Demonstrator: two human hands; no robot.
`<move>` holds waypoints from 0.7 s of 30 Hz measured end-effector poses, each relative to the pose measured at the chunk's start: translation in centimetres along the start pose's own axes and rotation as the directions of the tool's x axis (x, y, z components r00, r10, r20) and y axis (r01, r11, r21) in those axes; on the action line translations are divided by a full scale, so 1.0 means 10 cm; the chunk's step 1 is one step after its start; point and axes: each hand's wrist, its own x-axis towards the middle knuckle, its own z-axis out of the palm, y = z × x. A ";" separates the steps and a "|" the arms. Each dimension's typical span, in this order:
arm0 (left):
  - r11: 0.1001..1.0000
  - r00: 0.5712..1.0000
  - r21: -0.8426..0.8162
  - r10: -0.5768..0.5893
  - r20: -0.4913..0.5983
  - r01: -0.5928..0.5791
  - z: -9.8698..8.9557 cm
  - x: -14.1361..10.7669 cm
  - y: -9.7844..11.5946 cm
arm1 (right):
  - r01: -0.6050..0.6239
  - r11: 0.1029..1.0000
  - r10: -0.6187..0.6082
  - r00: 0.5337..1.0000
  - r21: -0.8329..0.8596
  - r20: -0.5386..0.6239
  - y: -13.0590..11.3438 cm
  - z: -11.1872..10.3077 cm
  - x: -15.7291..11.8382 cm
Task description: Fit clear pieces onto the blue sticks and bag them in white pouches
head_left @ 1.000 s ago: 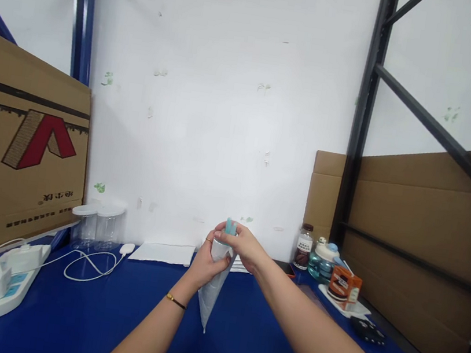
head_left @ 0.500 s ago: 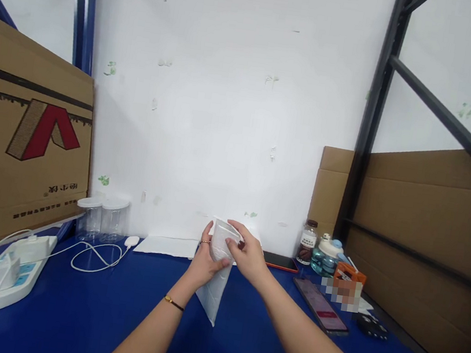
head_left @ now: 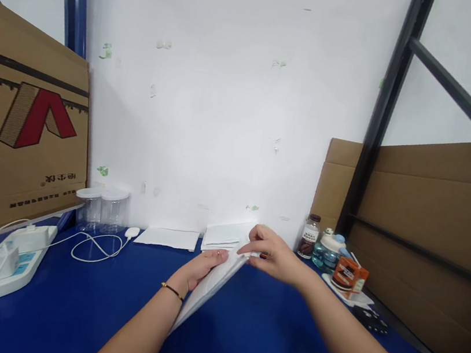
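A white bubble mailer slants across the middle of the view, its lower end toward me and its upper end toward the wall. My left hand is closed on its left side, with the thumb lying on the near face. At the upper end, my right hand pinches the mailer's edge between thumb and fingers. Whether anything is inside the mailer cannot be seen. Behind it, a stack of flat white mailers lies against the wall, and another flat white piece lies left of the stack.
On the left stand a power strip with a white charging cable, two clear jars and a large carton. On the right are a brown-capped bottle, a teal bottle, an orange box and a black object.
The mailer has tipped from nearly upright to a slant, its top going right. My right hand has moved right. The right-hand phone no longer shows; my forearm crosses its spot.
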 end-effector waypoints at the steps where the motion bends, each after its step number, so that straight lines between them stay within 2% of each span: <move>1: 1.000 0.999 0.005 -0.030 0.021 0.030 0.03 0.00 -0.03 | 0.016 1.000 -0.016 1.000 -0.009 0.004 0.01 0.00 -0.02; 3: 0.994 0.991 -0.026 -0.106 0.082 0.109 0.08 -0.01 -0.07 | -0.033 0.999 0.033 0.999 0.011 0.015 0.05 0.05 -0.08; 5: 0.973 0.969 -0.105 -0.187 0.159 0.205 0.08 -0.05 -0.07 | -0.186 0.982 0.187 0.982 0.018 -0.031 0.17 0.15 -0.18; 8: 0.925 0.948 -0.253 -0.230 0.219 0.283 -0.06 -0.14 -0.05 | -0.430 0.901 0.401 0.879 -0.064 -0.257 0.47 0.36 -0.41; 11: 0.923 0.952 -0.258 -0.241 0.188 0.284 -0.26 -0.19 -0.05 | -0.587 0.802 0.521 0.776 -0.107 -0.355 0.78 0.55 -0.63; 14: 0.969 0.974 -0.120 -0.207 0.089 0.217 -0.36 -0.14 -0.08 | -0.686 0.720 0.600 0.690 -0.102 -0.406 0.97 0.68 -0.75; 16: 0.987 0.988 -0.052 -0.153 -0.023 0.152 -0.38 -0.04 -0.08 | -0.720 0.687 0.627 0.654 -0.094 -0.423 1.05 0.71 -0.74; 18: 0.998 0.983 -0.010 -0.069 -0.168 0.069 -0.41 0.12 -0.03 | -0.742 0.666 0.642 0.625 -0.081 -0.444 1.13 0.68 -0.62; 20: 0.998 0.935 0.050 0.057 -0.351 -0.042 -0.48 0.33 0.09 | -0.765 0.641 0.665 0.595 -0.064 -0.452 1.25 0.61 -0.40; 21: 0.990 0.883 0.103 0.131 -0.450 -0.094 -0.53 0.45 0.17 | -0.781 0.622 0.687 0.580 -0.060 -0.437 1.32 0.56 -0.27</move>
